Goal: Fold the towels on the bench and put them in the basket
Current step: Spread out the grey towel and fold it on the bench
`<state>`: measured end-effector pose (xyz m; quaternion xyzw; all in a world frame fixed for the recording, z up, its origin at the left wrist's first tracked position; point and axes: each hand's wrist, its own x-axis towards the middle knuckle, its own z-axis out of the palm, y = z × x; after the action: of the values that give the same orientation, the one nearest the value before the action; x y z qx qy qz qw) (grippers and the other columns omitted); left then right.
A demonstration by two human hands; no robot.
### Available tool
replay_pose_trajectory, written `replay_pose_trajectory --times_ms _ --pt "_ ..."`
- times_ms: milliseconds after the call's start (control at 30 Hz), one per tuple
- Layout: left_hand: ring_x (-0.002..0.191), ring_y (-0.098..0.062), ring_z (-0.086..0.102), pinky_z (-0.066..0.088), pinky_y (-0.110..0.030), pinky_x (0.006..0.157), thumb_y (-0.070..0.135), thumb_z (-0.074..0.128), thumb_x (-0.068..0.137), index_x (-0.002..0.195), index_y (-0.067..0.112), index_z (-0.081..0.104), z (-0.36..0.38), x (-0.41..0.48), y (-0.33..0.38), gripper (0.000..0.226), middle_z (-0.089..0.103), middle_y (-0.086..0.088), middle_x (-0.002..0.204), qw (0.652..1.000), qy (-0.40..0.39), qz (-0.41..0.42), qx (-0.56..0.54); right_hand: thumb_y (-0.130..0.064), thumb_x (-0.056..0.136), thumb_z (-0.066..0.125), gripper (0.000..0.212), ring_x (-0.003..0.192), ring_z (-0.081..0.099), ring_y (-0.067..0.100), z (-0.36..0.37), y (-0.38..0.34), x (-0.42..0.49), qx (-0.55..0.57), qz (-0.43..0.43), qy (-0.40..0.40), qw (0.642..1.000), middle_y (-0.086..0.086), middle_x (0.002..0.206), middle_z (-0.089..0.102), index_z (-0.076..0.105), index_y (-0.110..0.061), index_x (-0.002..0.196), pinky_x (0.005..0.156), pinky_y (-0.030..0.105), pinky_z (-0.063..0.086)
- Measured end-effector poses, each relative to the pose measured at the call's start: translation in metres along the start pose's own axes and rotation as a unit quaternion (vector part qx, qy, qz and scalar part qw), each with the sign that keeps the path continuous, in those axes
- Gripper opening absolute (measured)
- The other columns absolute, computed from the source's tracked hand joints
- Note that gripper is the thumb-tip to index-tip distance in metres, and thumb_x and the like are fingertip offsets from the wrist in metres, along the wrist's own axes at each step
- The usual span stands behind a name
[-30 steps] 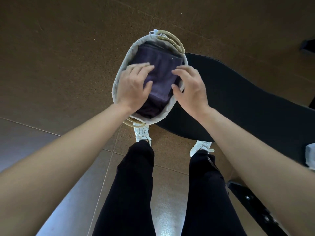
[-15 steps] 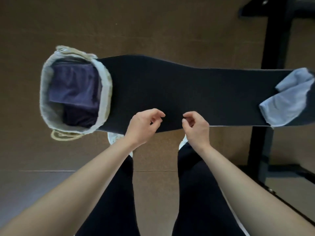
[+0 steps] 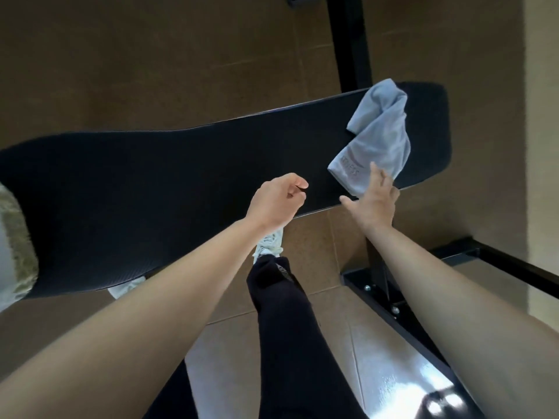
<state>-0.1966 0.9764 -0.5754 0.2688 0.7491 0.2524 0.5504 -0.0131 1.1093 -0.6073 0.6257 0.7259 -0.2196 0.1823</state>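
Observation:
A crumpled light blue towel lies on the right end of the long black padded bench. My right hand reaches to the towel's near corner with fingers spread and straight, its fingertips at the cloth's edge. My left hand hovers over the bench's front edge with fingers loosely curled and nothing in it. Only the rim of the woven basket shows at the far left; its contents are out of view.
The bench's black metal frame and a black post stand on the brown tiled floor. My legs in black trousers and a white shoe are below the bench's front edge.
My view has swung right from the basket along the bench. Both hands left the purple towels in the basket; my right hand has opened and reached the blue towel.

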Motion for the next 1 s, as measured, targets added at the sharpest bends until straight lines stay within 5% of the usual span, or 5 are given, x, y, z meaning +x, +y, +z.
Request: replay_pose_trajectory --times_ms 333,500,700,867,1000 --pt "0.128 -0.022 0.057 0.049 -0.045 0.107 0.030 0.068 0.097 0.150 0.025 0.045 0.052 0.074 0.023 0.057 0.054 -0.003 0.145 0.998 0.000 -0.046 0.035 -0.015 0.094 0.066 0.011 0.107 0.051 0.032 0.011 0.021 0.042 0.020 -0.159 -0.013 0.987 0.012 0.111 0.056 0.067 -0.009 0.103 0.087 0.042 0.050" --pt "0.118 -0.013 0.061 0.053 -0.042 0.102 0.021 0.074 0.093 0.139 0.026 0.050 0.054 0.074 0.018 0.052 0.065 0.007 0.125 0.997 0.024 -0.048 -0.052 -0.026 0.097 0.070 0.009 0.077 0.063 0.003 -0.002 0.008 0.025 0.176 -0.153 -0.095 0.968 -0.008 0.085 0.069 0.071 -0.018 0.093 0.066 0.011 0.044" --pt "0.106 -0.008 0.063 0.056 -0.042 0.097 0.021 0.068 0.097 0.122 0.021 0.062 0.042 0.058 0.016 0.026 0.066 0.012 0.109 0.992 0.076 -0.038 -0.089 -0.021 0.100 0.066 0.016 0.069 0.061 -0.002 -0.017 -0.004 0.009 0.231 -0.159 -0.134 0.950 -0.011 0.075 0.069 0.077 -0.015 0.090 0.066 0.009 0.044" --pt "0.122 -0.015 0.048 0.045 -0.030 0.093 0.028 0.072 0.090 0.136 0.034 0.058 0.028 0.049 0.028 0.049 0.053 0.007 0.133 0.987 0.130 0.083 0.052 -0.014 0.091 0.069 0.003 0.078 0.062 0.012 -0.035 -0.017 0.004 0.179 -0.160 -0.110 0.964 -0.003 0.081 0.067 0.071 -0.013 0.090 0.072 0.019 0.046" --pt "0.120 -0.019 0.048 0.039 -0.036 0.098 0.038 0.071 0.092 0.109 0.035 0.075 0.016 0.047 0.047 0.018 0.065 0.013 0.120 0.953 0.087 0.202 0.207 -0.014 0.092 0.069 0.006 0.078 0.058 0.009 -0.057 -0.027 -0.003 0.171 -0.195 -0.083 0.962 -0.006 0.082 0.064 0.073 -0.014 0.095 0.069 0.007 0.040"
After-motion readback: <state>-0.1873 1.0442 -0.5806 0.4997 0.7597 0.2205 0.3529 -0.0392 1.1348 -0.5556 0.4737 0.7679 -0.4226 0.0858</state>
